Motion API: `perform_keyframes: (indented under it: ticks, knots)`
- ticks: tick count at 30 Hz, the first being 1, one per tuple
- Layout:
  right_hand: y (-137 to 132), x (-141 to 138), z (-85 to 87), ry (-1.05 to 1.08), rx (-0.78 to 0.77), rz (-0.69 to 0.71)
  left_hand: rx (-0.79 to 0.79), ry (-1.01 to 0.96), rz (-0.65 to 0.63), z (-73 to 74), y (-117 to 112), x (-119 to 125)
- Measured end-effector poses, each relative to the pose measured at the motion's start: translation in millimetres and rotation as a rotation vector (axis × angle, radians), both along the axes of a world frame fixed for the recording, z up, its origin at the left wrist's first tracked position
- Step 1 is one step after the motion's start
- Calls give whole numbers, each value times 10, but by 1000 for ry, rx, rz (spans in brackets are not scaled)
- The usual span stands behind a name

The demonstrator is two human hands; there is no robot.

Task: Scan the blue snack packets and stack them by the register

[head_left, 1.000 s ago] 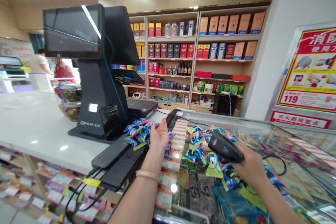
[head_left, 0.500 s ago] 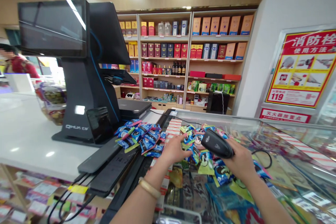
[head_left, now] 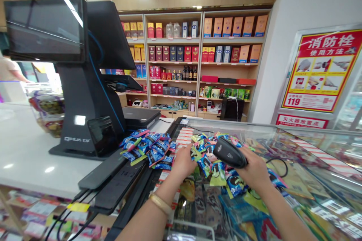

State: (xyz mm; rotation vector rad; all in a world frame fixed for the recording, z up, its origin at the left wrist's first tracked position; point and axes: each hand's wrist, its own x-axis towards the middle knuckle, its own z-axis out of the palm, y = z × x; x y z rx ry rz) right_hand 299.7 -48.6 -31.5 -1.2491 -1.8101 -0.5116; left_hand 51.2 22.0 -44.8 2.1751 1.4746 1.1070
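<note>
Shop counter (head_left: 28,147) strewn with small snack packets (head_left: 219,169).
Right hand (head_left: 256,169) clenches its fingers around a black barcode scanner (head_left: 229,153) above the packets; left hand (head_left: 183,160) touches the pile, grip hidden.

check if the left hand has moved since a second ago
Yes. The left hand was by the blue packet pile; it has shifted right, away from that pile, onto the mixed packets near the scanner.
</note>
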Motion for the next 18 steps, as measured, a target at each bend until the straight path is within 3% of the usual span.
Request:
perform_keyframes:
  ticks: [5,7,11,14,18]
  knots:
    - [-5,0,-3,5,-12,0,32,-454,29,88,63,24]
    - [-9,-5,-1,9,-10,-6,-118,-756,-34,141,51,53]
    - [-11,-8,14,13,0,5,-592,-1272,-256,251,-29,92]
    - [-16,-10,32,1,5,31,-796,-1426,-298,324,-78,96]
    - [-37,-33,56,13,-7,55,-885,-1500,-322,376,-93,89]
